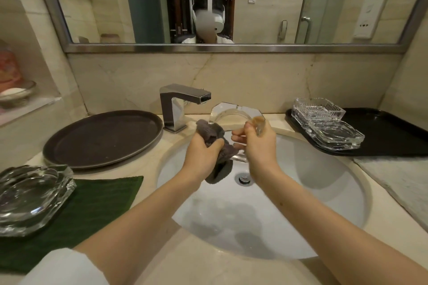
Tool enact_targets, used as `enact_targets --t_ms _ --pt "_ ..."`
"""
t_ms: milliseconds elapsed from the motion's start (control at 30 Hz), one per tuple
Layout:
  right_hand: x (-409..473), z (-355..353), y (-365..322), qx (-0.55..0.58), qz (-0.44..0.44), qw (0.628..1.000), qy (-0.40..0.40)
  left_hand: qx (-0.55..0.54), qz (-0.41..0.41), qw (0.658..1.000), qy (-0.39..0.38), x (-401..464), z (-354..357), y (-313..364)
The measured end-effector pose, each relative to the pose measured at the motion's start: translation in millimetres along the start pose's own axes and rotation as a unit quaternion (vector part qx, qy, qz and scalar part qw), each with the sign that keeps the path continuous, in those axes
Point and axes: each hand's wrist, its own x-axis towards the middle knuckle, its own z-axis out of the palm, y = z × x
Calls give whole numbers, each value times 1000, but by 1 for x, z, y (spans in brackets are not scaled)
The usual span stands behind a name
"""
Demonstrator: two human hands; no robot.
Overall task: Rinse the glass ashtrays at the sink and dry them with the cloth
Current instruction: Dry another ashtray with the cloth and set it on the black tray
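Note:
Over the white sink (324, 192) my right hand (257, 143) grips a clear glass ashtray (234, 112) by its right edge, tilted up on its side. My left hand (203, 152) holds a bunched grey cloth (215, 136) pressed against the ashtray's left side; the cloth's tail hangs toward the drain. A large glass ashtray (30, 196) lies on a green mat (97, 201) at the left. More glass ashtrays (319, 109) (335, 134) sit on a black tray (382, 132) at the right.
A chrome faucet (183, 102) stands behind the basin, no water running. A round dark tray (104, 136) lies left of it. A pale towel (398, 183) covers the right counter. A wall niche (16, 92) holds a soap dish. A mirror hangs above.

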Motion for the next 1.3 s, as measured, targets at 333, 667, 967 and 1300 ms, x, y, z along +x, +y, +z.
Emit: enact_targets --t_ms 333,667,967,1300 --pt "25 -28 -41 -191 -3 947 -257 131 41 983 -120 17 -31 7" --pt "26 -29 -46 -325 -21 869 -372 210 35 937 -276 17 -43 14" --pt "21 -21 -37 -296 -57 904 -303 214 203 952 -85 13 -32 16" --pt "3 -4 -14 -51 -22 996 -65 -196 -45 978 56 6 1 7"
